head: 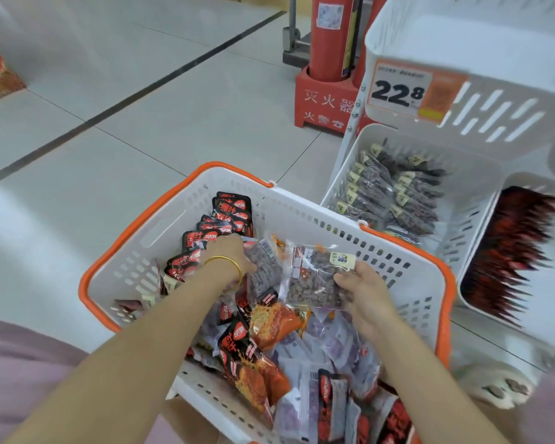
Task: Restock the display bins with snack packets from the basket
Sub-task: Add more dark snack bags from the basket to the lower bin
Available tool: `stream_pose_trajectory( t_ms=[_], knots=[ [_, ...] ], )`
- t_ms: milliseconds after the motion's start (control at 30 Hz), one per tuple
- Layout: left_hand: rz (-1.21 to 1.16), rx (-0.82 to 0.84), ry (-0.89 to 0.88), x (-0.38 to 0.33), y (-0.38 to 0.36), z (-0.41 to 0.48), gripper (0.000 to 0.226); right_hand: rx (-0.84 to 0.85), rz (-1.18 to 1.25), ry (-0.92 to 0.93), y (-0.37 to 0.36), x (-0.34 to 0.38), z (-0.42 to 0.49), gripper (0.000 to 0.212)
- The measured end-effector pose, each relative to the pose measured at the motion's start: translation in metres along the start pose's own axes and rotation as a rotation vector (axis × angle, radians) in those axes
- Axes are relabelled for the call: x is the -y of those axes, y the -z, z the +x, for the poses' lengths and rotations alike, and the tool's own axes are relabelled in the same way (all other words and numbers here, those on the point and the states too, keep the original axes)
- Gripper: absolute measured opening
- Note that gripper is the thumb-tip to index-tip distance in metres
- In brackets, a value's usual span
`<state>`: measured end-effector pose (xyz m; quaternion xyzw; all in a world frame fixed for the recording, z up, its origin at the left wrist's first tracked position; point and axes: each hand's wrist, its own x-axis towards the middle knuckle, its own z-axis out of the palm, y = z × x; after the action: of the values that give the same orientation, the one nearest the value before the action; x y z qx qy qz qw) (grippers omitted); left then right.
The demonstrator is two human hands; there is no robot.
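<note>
The basket (302,213), white with an orange rim, stands on the floor (141,107) just beside the bins.

Basket contents:
- Black-and-red packets (225,216) stand in a row along the far left wall.
- Orange packets (269,325) lie in the middle.
- Pale purple packets (327,341) fill the near right corner.

Hands:
- The right hand (364,293) grasps a clear packet (311,280) of brown pieces, thumb on top at the packet's right edge. The packet is held above the middle of the basket, yellow label towards the far wall.
- The left hand (233,254), with a gold bangle (225,262) on the wrist, reaches into the basket. Its fingers bend down against a dark packet (265,267) just left of the clear one. It cannot be told whether the hand grips that packet.

Bins:
- The top bin (510,100) carries a price tag (401,91) reading 22.8.
- The lower left bin (342,168) holds rows of dark packets with yellow labels (394,193).
- The lower right bin (548,309) holds a dense row of red-and-black packets (510,251).

A red extinguisher (330,36) stands on the floor behind the bins
</note>
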<state>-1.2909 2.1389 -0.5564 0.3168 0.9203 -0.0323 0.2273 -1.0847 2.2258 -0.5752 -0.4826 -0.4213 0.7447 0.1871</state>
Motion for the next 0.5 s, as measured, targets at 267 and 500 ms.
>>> stream_pose_trajectory(
  t_ms=[267,500],
  knots=[
    [-0.551,-0.103,-0.203,-0.014,0.023,-0.015,0.016,-0.012,-0.182,0.071,0.029,0.028,-0.010,0.009],
    [-0.527,-0.367,-0.792,-0.045,0.028,-0.082,0.013,-0.088,0.086,-0.064,0.028,0.039,-0.014,0.015]
  ],
)
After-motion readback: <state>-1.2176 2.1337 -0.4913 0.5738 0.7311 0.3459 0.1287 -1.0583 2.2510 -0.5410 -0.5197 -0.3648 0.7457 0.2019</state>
